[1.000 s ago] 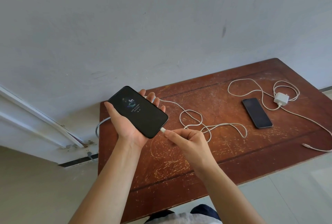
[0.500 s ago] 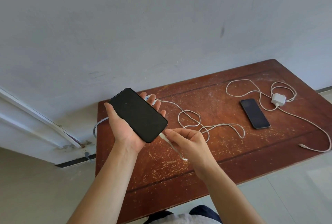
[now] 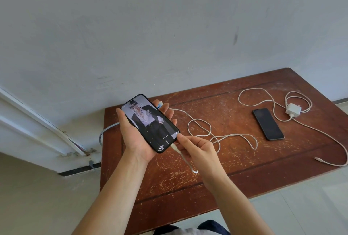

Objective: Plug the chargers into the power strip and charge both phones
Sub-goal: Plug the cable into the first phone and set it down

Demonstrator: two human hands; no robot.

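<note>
My left hand [image 3: 137, 136] holds a black phone [image 3: 150, 123] above the table's left end; its screen is lit with a picture. A white cable plug [image 3: 174, 147] sits in the phone's lower end, and my right hand [image 3: 197, 150] pinches the cable just below it. That white cable [image 3: 199, 125] loops across the table toward the left rear, where the power strip is almost fully hidden behind my left hand. A second black phone [image 3: 268, 124] lies dark on the table at right. Beside it lies a white charger [image 3: 293, 110] with its own cable [image 3: 320, 133], free end [image 3: 318, 158] near the front edge.
The scratched brown wooden table [image 3: 226, 174] stands against a pale wall. A grey cord [image 3: 105, 131] drops off the table's left edge toward the floor. A white door frame [image 3: 37, 127] runs at lower left. Tiled floor lies in front of the table.
The held phone's screen went dark, then lit up with a picture. The cable plug now sits in the phone's lower end, and a loop of cable hangs below my right hand.
</note>
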